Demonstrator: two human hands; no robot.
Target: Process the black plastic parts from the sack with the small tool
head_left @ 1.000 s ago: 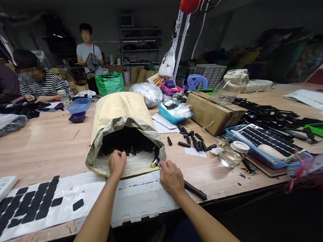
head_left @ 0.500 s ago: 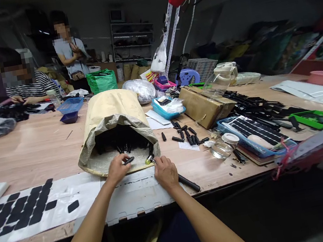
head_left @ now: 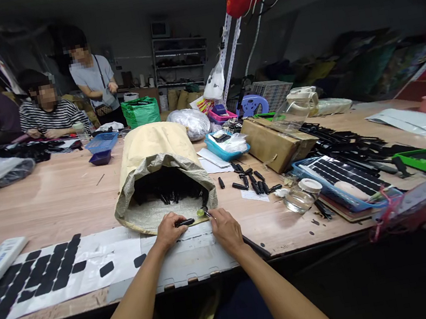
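My left hand pinches a short black cylindrical piece, laid sideways near the mouth of a large cream sack. Closed around a hammer is my right hand; the yellow-green hammer head points toward the black piece, and the black handle sticks out behind the wrist. Whether the head touches the piece I cannot tell. The sack lies on its side with its opening toward me, and several dark pieces show in its shadowed inside. A grey-white board lies under both hands.
Several loose black pieces lie right of the sack, near a cardboard box and a glass jar. A blue basket holds a sheet of black pads. At left are a white sheet with black pads and a white device. Co-workers are across the table.
My left hand has moved right and slightly down with the black piece, closer to the hammer head. The view has shifted a little. The standing person's hands are lower.
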